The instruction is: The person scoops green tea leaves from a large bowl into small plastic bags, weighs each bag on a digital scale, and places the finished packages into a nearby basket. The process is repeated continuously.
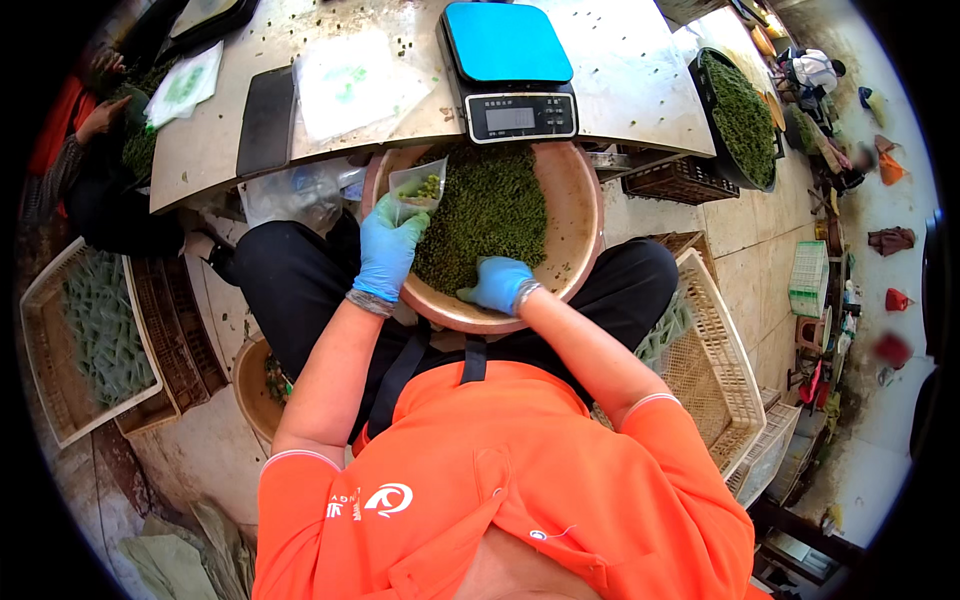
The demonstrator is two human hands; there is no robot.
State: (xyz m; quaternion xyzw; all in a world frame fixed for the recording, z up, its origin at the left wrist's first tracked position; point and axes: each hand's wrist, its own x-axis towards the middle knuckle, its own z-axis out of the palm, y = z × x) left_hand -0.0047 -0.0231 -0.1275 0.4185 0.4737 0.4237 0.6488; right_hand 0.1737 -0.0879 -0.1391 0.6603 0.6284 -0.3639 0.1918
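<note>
A large round basin [576, 225] stands between my knees, heaped with small green berries [480, 217] that look like green peppercorns. My left hand [390, 247], in a blue glove, grips a small clear plastic bag [417, 190] over the basin's left side. Some green berries lie in the bag, and its mouth faces up. My right hand [501, 283], gloved alike, reaches into the near edge of the heap. Its fingertips are partly buried, so what they hold is hidden. Just beyond the basin, a digital scale [510, 67] with a blue top rests at the table edge.
On the table [630, 90] lie plastic bags [352, 82], a dark flat object [267, 120] and scattered berries. A black tub [739, 120] of berries stands right. Crates with filled bags [105, 322] flank me, one white crate [705, 360] at right. Another person's hand [101, 120] is at left.
</note>
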